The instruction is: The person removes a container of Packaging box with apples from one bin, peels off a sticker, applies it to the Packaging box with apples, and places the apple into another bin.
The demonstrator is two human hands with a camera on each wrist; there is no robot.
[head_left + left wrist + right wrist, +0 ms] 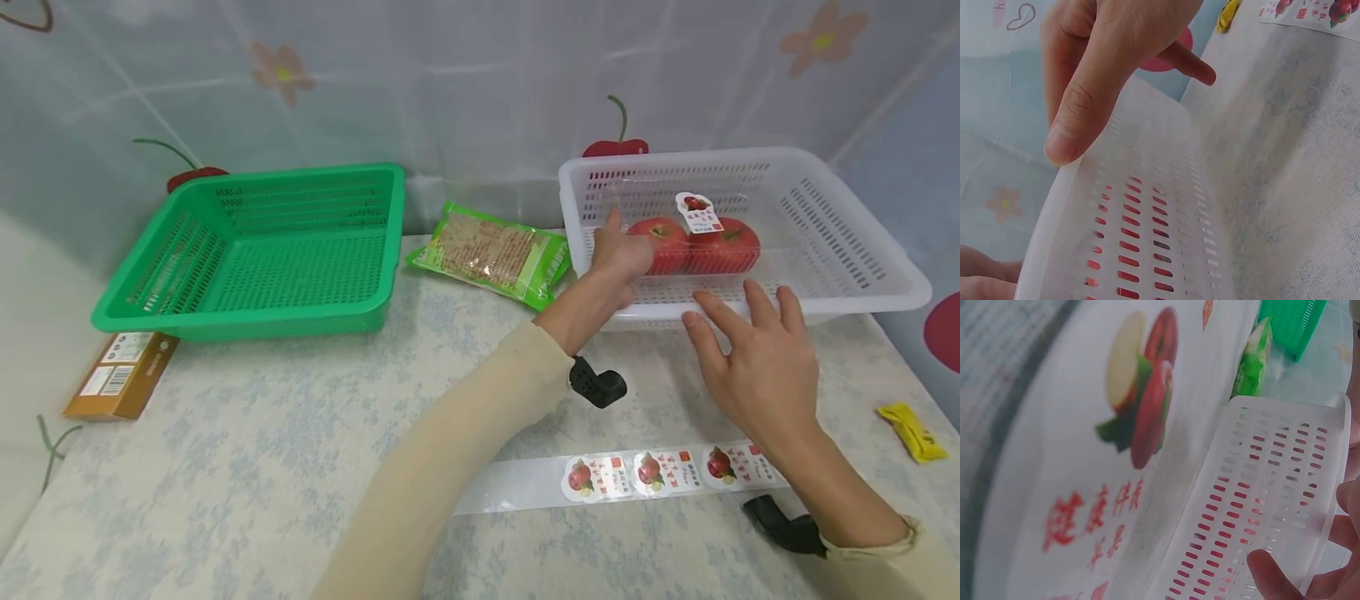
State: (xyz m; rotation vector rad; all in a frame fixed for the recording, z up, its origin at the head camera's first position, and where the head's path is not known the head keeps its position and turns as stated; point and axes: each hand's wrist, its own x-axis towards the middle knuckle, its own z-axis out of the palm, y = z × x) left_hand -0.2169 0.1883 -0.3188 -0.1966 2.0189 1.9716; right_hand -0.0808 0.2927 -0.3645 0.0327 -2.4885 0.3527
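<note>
A clear plastic pack of two red apples [723, 250] lies inside the white basket [862, 292], a round-topped label stuck on its lid. My left hand [621, 254] reaches over the basket's front left corner and holds the pack's left end; some of its fingers are hidden. At the front rim is my right hand [761, 367], fingers spread and nothing held. In the left wrist view a fingertip of that right hand [1107, 75] touches the rim. The right wrist view shows right-hand fingers [1272, 575] by the basket's slotted side.
A strip of apple labels [660, 475] lies in front of the basket. A green basket [330, 321] stands at the left, with a brown box [123, 379] by its corner. Between the baskets lies a green-edged food bag [487, 254]. A yellow-wrapped piece [911, 432] sits far right.
</note>
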